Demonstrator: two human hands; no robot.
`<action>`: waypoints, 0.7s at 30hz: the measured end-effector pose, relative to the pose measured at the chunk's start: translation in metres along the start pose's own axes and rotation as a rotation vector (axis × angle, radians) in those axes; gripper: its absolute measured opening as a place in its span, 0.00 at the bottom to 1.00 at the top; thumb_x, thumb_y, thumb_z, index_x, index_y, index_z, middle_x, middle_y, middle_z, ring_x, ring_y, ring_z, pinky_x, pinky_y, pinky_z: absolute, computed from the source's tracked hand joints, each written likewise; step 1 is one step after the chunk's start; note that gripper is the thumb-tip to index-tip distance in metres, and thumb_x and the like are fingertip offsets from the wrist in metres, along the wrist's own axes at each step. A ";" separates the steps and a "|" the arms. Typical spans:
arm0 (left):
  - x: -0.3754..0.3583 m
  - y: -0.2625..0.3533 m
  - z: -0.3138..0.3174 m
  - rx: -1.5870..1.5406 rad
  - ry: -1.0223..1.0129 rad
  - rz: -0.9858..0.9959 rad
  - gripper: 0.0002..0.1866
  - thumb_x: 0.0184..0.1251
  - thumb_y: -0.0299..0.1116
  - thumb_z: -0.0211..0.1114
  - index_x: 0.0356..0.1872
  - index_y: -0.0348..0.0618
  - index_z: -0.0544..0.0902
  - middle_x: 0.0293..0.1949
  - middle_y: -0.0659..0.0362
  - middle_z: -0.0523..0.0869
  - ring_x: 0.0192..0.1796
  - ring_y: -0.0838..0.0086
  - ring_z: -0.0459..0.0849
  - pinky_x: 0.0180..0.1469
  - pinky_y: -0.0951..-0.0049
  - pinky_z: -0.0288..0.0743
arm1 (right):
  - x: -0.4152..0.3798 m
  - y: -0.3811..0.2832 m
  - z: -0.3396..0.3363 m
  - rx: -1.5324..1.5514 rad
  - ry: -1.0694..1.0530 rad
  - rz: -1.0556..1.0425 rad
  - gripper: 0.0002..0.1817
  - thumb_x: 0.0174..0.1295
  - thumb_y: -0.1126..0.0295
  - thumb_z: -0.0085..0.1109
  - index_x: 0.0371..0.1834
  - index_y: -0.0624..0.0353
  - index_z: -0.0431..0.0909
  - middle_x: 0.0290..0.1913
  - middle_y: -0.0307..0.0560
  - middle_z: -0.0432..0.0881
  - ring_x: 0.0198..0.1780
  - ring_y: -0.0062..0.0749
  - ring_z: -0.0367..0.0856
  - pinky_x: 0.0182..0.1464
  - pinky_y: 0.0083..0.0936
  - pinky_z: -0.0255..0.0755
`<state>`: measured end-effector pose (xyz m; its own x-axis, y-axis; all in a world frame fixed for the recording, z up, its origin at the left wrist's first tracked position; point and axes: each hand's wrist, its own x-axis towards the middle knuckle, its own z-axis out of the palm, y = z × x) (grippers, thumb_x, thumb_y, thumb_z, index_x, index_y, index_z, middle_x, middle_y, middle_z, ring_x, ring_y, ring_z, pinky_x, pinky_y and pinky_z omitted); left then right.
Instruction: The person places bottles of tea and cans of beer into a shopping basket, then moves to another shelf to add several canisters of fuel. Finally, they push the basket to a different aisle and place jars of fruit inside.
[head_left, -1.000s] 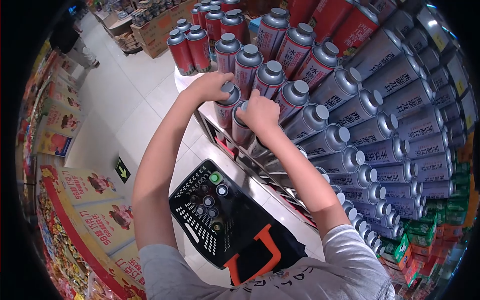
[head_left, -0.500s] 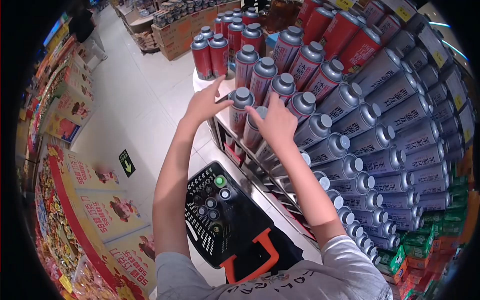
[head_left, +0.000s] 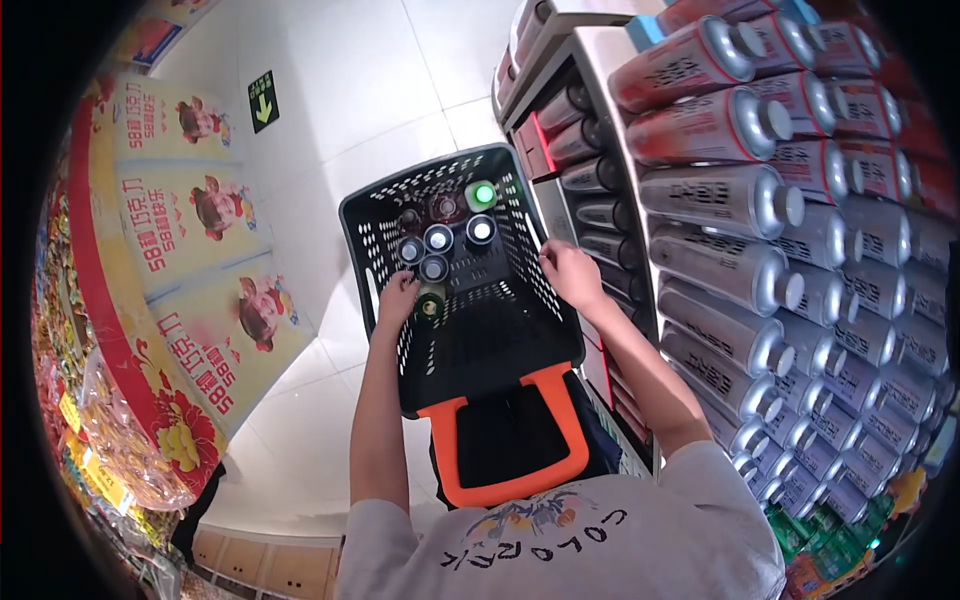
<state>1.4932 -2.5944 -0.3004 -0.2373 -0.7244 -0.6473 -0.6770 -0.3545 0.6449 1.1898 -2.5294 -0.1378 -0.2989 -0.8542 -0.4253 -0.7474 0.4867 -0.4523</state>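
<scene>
A black shopping basket (head_left: 480,345) with perforated walls stands in front of me. My left hand (head_left: 398,300) is closed at its left rim, fingers curled over the edge. On the opposite rim sits my right hand (head_left: 570,275), also closed, with its fingertips partly hidden. Inside the basket several bottles stand upright: a green-capped bottle (head_left: 482,194), a dark bottle with a pale cap (head_left: 481,231), a white-capped bottle (head_left: 438,238) and a green bottle (head_left: 429,305). The orange handle (head_left: 515,492) lies folded toward my body.
Silver cans (head_left: 720,265) and red-and-silver cans (head_left: 705,125) are stacked in rows on my right, beside a shelf unit (head_left: 600,60). A candy display with printed panels (head_left: 200,200) lines the left. A green arrow sign (head_left: 263,102) is on the tiled floor (head_left: 370,60).
Both hands have left the tops of the silver cans and come down to the sides of the basket. My view has tilted down, so the basket appears higher and larger.
</scene>
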 end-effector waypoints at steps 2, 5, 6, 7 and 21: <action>-0.001 0.001 0.022 0.044 0.014 -0.105 0.17 0.54 0.37 0.61 0.42 0.38 0.77 0.26 0.54 0.80 0.32 0.65 0.80 0.36 0.68 0.72 | 0.023 0.021 0.046 -0.104 -0.147 0.028 0.09 0.52 0.66 0.55 0.33 0.57 0.74 0.33 0.52 0.80 0.37 0.46 0.79 0.39 0.39 0.72; 0.028 -0.050 0.065 0.261 0.096 0.018 0.15 0.53 0.34 0.57 0.42 0.40 0.76 0.33 0.51 0.79 0.37 0.55 0.79 0.41 0.60 0.73 | 0.062 0.038 0.112 -0.182 -0.258 0.087 0.14 0.52 0.63 0.56 0.40 0.57 0.73 0.40 0.54 0.79 0.41 0.47 0.79 0.42 0.38 0.73; 0.034 -0.055 0.074 0.332 0.145 0.039 0.15 0.53 0.34 0.57 0.42 0.42 0.75 0.35 0.51 0.78 0.38 0.55 0.78 0.42 0.60 0.72 | 0.074 0.042 0.136 -0.211 -0.263 0.082 0.16 0.51 0.63 0.57 0.41 0.57 0.72 0.41 0.54 0.78 0.41 0.46 0.79 0.42 0.38 0.74; 0.039 -0.054 0.082 0.407 0.195 0.065 0.16 0.52 0.35 0.57 0.43 0.43 0.75 0.37 0.51 0.77 0.40 0.56 0.78 0.42 0.59 0.72 | 0.088 0.044 0.157 -0.228 -0.295 0.150 0.18 0.51 0.63 0.57 0.44 0.57 0.70 0.43 0.54 0.77 0.42 0.46 0.79 0.42 0.38 0.74; 0.109 -0.117 0.138 0.533 0.198 0.139 0.31 0.48 0.37 0.66 0.54 0.40 0.67 0.39 0.46 0.79 0.40 0.53 0.79 0.43 0.58 0.72 | 0.179 0.091 0.300 -0.312 -0.229 0.170 0.22 0.50 0.63 0.59 0.49 0.52 0.67 0.43 0.50 0.74 0.40 0.41 0.79 0.39 0.34 0.75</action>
<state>1.4502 -2.5508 -0.5026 -0.2489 -0.8578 -0.4497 -0.9180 0.0609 0.3919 1.2464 -2.5827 -0.4902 -0.3202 -0.6865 -0.6529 -0.8532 0.5085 -0.1162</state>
